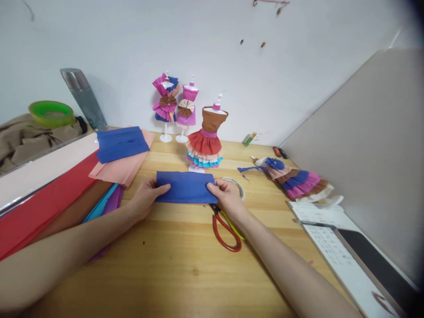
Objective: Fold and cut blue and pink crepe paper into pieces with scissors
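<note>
A folded strip of blue crepe paper point(185, 187) lies flat on the wooden table point(185, 265). My left hand point(145, 196) pinches its left end, thumb on top. At the right end, my right hand point(227, 196) grips the same strip. Red-handled scissors point(227, 232) lie on the table partly under my right wrist. A roll of clear tape point(237, 184) sits just behind my right hand.
Three small mannequins in paper dresses point(205, 141) stand behind the strip. Another paper dress point(298, 179) lies at the right. Sheets of coloured crepe paper point(66, 185) are stacked at the left. A metal bottle point(84, 97), green tape ring point(51, 112) and a tablet point(371, 260) are nearby.
</note>
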Demonstrator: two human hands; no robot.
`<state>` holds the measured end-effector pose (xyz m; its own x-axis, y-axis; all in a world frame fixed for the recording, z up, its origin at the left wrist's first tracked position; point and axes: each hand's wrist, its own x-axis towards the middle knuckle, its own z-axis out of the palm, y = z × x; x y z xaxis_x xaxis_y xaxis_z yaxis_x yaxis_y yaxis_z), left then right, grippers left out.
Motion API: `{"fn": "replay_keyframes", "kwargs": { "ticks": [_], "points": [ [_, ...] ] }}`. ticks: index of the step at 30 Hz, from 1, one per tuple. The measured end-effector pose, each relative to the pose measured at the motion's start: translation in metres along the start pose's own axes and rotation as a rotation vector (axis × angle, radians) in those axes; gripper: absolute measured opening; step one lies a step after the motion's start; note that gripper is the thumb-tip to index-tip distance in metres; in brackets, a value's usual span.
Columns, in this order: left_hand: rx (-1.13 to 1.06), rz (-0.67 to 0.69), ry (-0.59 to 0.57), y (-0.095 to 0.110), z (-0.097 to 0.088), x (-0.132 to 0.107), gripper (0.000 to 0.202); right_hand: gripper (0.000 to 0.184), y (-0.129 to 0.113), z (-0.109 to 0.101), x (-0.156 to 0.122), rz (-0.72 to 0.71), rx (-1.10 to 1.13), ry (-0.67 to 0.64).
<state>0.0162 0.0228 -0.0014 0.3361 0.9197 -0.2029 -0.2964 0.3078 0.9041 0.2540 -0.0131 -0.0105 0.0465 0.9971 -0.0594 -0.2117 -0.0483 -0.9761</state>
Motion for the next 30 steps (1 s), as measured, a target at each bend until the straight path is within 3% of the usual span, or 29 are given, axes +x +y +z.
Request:
{"fn": "replay_keyframes", "kwargs": {
  "ticks": [7, 13, 17, 24, 30],
  "points": [
    [0.022, 0.03, 0.037, 0.004, 0.003, -0.002, 0.036, 0.037, -0.006, 0.005, -0.001, 0.019, -0.057, -0.005],
    [-0.005, -0.01, -0.021, 0.007, 0.004, -0.001, 0.035, 0.028, -0.005, 0.005, -0.001, -0.038, -0.092, 0.07],
    [0.068, -0.025, 0.001, 0.005, 0.003, 0.002, 0.034, 0.026, -0.006, 0.006, -0.003, -0.072, -0.067, 0.092],
    [0.188, 0.09, 0.069, 0.004, 0.0, 0.006, 0.027, 0.027, -0.007, 0.01, -0.005, -0.08, -0.093, 0.089],
    [0.341, 0.077, 0.029, 0.007, -0.005, 0.009, 0.025, 0.029, 0.003, 0.001, -0.002, -0.099, -0.12, 0.111]
  ]
}}
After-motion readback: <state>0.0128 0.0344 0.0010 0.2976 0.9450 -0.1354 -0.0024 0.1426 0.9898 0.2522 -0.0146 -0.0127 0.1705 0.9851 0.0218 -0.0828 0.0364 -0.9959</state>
